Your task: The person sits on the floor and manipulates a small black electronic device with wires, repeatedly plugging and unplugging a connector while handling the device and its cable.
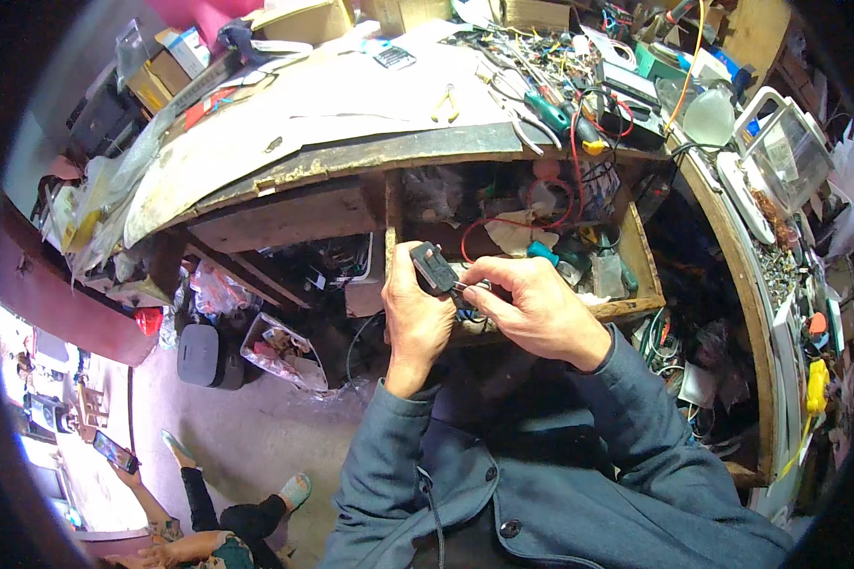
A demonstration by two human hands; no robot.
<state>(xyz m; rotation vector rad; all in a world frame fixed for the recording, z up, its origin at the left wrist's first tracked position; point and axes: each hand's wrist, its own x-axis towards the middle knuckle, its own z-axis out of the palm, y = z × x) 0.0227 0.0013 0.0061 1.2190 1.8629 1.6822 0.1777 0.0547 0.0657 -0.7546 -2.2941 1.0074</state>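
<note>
A small black rectangular block with short pins or lugs at its top, much like a plug-in adapter, sits in the grip of my left hand, thumb along its side. Close against its lower right edge, my right hand pinches a thin shiny metal piece. Whether that piece is a tool tip or part of the block is too small to tell. Both hands are held above the open wooden drawer, in front of the bench edge. Beneath my hands, a dark cable is partly hidden.
On the bench lie yellow-handled pliers, a green-handled tool and tangled wires. A red cable droops into the drawer. Open boxes of scrap and a black speaker-like box stand on the floor. Another person's hand holds a phone.
</note>
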